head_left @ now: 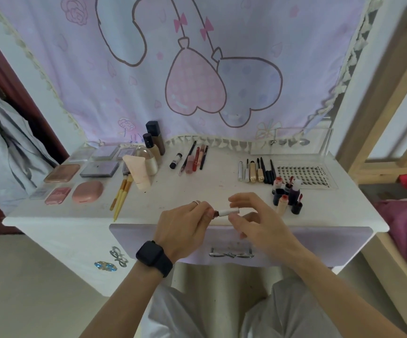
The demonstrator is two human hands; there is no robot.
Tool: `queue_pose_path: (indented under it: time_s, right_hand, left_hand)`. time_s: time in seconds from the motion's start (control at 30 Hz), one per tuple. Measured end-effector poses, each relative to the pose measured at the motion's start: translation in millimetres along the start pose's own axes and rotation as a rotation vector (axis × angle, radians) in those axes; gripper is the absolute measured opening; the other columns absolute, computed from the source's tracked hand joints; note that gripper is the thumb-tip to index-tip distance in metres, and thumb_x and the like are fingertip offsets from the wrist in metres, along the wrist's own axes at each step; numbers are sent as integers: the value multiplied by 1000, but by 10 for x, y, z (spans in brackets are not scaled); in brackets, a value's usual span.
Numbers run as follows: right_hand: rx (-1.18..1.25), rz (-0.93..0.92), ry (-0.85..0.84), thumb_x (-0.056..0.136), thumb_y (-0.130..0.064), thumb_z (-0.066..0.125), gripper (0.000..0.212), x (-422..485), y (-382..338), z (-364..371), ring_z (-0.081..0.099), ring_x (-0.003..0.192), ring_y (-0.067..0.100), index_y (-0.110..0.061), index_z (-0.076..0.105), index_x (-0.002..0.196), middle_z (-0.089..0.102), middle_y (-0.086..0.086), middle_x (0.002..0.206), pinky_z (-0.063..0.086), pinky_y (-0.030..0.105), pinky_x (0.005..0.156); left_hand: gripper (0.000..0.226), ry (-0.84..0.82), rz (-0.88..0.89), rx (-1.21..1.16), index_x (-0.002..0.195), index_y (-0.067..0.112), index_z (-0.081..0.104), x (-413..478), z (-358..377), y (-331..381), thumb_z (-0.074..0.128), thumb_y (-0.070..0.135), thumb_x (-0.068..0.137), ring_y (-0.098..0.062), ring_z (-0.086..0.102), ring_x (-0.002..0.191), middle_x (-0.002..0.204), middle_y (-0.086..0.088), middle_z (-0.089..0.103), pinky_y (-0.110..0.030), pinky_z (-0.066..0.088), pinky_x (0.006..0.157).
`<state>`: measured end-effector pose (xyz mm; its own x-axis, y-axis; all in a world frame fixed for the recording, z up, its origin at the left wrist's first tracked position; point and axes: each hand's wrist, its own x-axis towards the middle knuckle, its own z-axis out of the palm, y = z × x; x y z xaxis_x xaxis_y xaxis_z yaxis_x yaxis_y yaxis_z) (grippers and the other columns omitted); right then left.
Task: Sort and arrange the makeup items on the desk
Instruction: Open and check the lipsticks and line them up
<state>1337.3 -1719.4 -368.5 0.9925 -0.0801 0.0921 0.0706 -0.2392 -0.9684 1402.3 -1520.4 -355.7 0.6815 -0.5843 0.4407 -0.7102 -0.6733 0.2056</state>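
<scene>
Over the desk's front edge both hands hold one small lipstick tube (227,212), white with a dark reddish end. My left hand (185,225), with a ring and a black watch, pinches the dark end. My right hand (253,220) pinches the white end between thumb and fingers. On the white desk (197,189) lie compacts and palettes (87,191) at the left, yellow-handled brushes (122,193), a pink tube and foundation bottles (148,157), lip pencils and glosses (194,158), mascaras and liners (256,170), and small red and dark bottles (286,195).
A lash tray (305,174) lies at the right, with a clear acrylic stand (292,142) behind it. A printed pink cloth (173,69) hangs behind the desk. The lilac drawer (222,247) is below my hands. A wooden bed frame (388,93) stands at the right.
</scene>
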Motion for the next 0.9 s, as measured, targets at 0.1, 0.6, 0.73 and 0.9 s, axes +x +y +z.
queue_pose_path:
  time_s: [0.1, 0.6, 0.73, 0.9]
  right_hand:
    - [-52, 88, -10, 84, -72, 55, 47, 1, 9, 18, 66, 63, 6, -32, 66, 106, 75, -8, 90, 53, 21, 58]
    - [37, 27, 125, 94, -41, 65, 11, -153, 195, -50, 67, 62, 16, -32, 70, 93, 74, 0, 77, 60, 34, 62]
    - [48, -15, 183, 97, -24, 65, 13, -220, 281, -148, 72, 76, 16, -37, 68, 101, 75, -6, 90, 61, 27, 71]
    - [36, -70, 245, 98, -21, 64, 15, -299, 308, -191, 72, 78, 14, -35, 66, 103, 74, -8, 90, 56, 18, 71]
  left_hand:
    - [48, 3, 4, -5, 94, 24, 65, -33, 15, 11, 22, 44, 101, -17, 56, 58, 76, 8, 62, -36, 45, 45]
    - [43, -31, -29, -79, 89, 24, 62, -83, 148, 11, 26, 44, 101, -13, 51, 58, 73, 11, 58, -36, 47, 49]
    - [42, -34, -51, -120, 89, 25, 63, -114, 178, -37, 28, 44, 100, -11, 50, 58, 72, 12, 57, -34, 46, 50]
    - [41, -8, -53, -157, 88, 25, 66, -112, 200, -22, 31, 43, 100, -11, 51, 58, 72, 12, 59, -33, 46, 49]
